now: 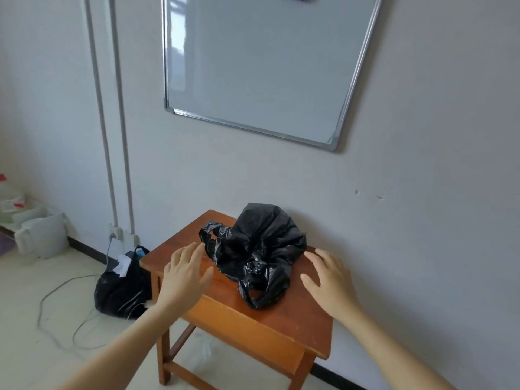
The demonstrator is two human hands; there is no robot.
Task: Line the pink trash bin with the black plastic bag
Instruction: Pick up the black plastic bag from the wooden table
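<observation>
Black bag (257, 249) sits crumpled in a glossy heap on the table (270, 319), toward the far edge by the wall. Bulk is puffed up at 12 o'clock. One loop handle sticks out at 10 o'clock, the other droops toward me at 6, near the front edge. No pink bin showing, so I can't place it.

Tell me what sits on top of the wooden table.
Only a crumpled black plastic bag lies on the wooden table. Whatever the bag covers or holds is hidden.
</observation>
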